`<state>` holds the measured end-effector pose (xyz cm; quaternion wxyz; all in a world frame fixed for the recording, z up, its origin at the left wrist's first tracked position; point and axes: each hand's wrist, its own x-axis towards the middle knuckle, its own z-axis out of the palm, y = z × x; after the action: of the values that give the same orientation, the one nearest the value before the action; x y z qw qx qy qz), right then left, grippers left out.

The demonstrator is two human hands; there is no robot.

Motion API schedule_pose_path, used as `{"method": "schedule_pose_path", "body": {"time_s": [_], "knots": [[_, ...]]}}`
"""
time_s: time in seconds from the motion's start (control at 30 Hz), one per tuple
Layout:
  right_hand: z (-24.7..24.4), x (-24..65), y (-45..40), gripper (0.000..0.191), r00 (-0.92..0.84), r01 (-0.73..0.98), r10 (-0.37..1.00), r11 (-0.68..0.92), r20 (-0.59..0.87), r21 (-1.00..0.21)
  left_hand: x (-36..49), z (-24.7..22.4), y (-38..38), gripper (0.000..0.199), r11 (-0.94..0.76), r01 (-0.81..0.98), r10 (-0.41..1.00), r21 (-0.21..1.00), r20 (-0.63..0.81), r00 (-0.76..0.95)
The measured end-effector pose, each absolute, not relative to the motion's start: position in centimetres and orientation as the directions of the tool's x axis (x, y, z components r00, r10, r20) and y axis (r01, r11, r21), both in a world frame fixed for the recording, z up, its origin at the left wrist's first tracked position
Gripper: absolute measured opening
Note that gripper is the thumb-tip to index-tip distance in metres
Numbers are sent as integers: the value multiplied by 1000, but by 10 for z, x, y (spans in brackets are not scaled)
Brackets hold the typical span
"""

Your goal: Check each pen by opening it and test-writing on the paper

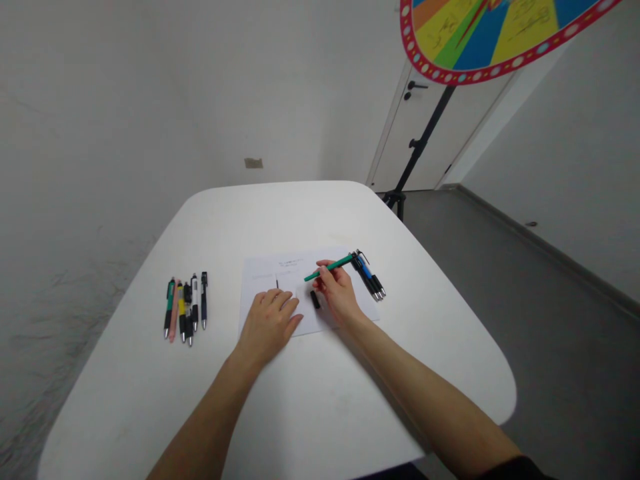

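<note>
My right hand (336, 290) pinches a green pen (330, 267) above a sheet of paper (360, 310). The pen slants, its left end lower over the sheet and its right end near the pens on the right. Below that hand a short black piece (315, 300) rests on the paper; whether it is a cap or a pen's grip I cannot tell. My left hand (270, 320) lies flat on the sheet with its fingers stretched out. Just beyond its fingertips shows a thin dark stick-like thing (277, 283), partly hidden. Small print runs across the paper's upper part.
Several pens (181, 310) lie side by side on the left of the white table (280, 220). More black and blue pens (369, 275) lie at the paper's right edge. Beyond the table stands a colourful wheel (480, 40) on a black stand (425, 130), before a door.
</note>
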<state>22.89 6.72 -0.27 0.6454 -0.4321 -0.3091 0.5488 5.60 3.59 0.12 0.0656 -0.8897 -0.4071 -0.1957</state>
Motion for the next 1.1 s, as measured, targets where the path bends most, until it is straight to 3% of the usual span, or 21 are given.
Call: {"method": "schedule_pose_path", "body": {"time_s": [0.2, 0.43, 0.5, 0.6, 0.67, 0.77, 0.93, 1.1], "knots": [[-2, 232, 62, 36, 91, -558, 976, -113, -196, -822, 55, 2, 36, 14, -662, 748, 685, 44, 440, 581], [3, 232, 62, 38, 51, -571, 984, -112, -171, -813, 53, 6, 35, 9, -629, 777, 697, 36, 469, 542], [5, 243, 64, 37, 83, -438, 983, -113, -166, -892, 52, 6, 35, 8, -624, 780, 699, 37, 473, 537], [6, 260, 66, 29, 82, -12, 994, -68, -69, -998, 52, 5, 35, 8, -620, 784, 700, 33, 475, 534], [6, 266, 63, 25, 23, 266, 1000, 2, 8, -964, 52, 5, 35, 7, -618, 785, 701, 30, 474, 533], [8, 265, 56, 25, -36, 547, 996, 89, 83, -832, 52, 5, 35, 6, -612, 791, 707, 31, 470, 529], [12, 255, 47, 21, -144, 794, 987, 158, 71, -587, 51, 5, 35, 7, -608, 793, 708, 44, 483, 516], [12, 252, 45, 18, -162, 851, 983, 184, 86, -491, 51, 5, 35, 7, -609, 792, 705, 45, 489, 515]]}}
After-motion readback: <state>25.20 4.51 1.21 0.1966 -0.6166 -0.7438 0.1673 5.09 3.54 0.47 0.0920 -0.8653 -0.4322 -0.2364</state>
